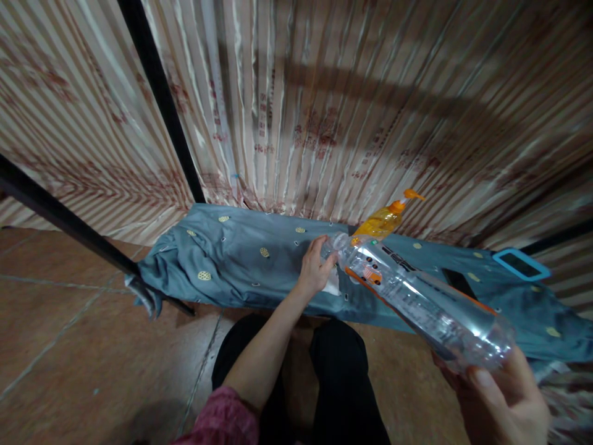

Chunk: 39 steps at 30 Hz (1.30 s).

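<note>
A large clear plastic bottle (417, 296) with a printed label is tilted across the front of me, its neck toward the left and its base toward the lower right. My right hand (504, 395) grips it around the base. At the other end, my left hand (317, 266) is closed around the neck; its fingers partly hide the mouth, and I cannot tell whether a cap is on. Behind the neck, an orange pump bottle (382, 221) stands on the cloth-covered table, its lower part hidden by the clear bottle. A white piece (332, 284), like paper, lies beneath my left hand.
The narrow table has a grey-blue cloth (241, 259) with yellow motifs. At its right lie a dark phone-like slab (458, 282) and a blue-framed device (522, 264). Black poles (162, 93) and striped curtains (306, 123) surround it. My knees are below its front edge.
</note>
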Available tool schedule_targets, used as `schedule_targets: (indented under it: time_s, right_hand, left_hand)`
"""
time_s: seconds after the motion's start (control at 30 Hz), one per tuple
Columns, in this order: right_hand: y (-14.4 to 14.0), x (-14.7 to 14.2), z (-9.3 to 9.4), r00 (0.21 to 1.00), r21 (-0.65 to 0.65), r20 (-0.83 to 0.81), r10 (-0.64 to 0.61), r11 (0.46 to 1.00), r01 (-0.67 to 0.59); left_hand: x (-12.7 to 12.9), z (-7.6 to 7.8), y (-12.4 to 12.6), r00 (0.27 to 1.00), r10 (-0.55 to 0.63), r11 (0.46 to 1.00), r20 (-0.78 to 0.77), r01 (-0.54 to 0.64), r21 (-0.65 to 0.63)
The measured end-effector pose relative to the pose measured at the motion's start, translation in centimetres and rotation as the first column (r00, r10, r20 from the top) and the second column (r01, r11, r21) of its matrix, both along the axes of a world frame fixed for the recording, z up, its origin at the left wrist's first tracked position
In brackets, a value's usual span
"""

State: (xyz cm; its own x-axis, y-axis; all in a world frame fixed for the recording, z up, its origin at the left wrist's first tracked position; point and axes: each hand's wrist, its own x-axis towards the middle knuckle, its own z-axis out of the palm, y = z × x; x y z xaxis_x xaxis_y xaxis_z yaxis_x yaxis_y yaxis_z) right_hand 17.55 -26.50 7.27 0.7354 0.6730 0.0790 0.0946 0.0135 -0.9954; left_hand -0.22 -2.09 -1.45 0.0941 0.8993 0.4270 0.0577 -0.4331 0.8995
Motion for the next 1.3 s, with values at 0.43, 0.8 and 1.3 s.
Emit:
schedule_targets:
  time_s: [0.43, 0.8, 1.3]
  right_hand:
    - [0.1, -0.4, 0.4, 0.998, 0.028, -0.067, -0.007, 1.000, 0.009]
    - [0.1, -1.2, 1.3, 0.998, -0.012, -0.057, -0.007, 1.000, 0.007]
    - [-0.1, -1.1, 1.6, 1.000, -0.065, 0.019, -0.009, 0.998, 0.010]
  left_hand:
    - [0.0, 0.1, 0.0, 1.000, 0.003, 1.000, -0.008, -0.003, 0.005]
    - [-0.1, 0.2, 0.0, 1.000, -0.001, 1.000, -0.005, 0.001, -0.004]
    - [0.1, 0.1, 0.0, 1.000, -0.001, 1.000, -0.004, 0.001, -0.001]
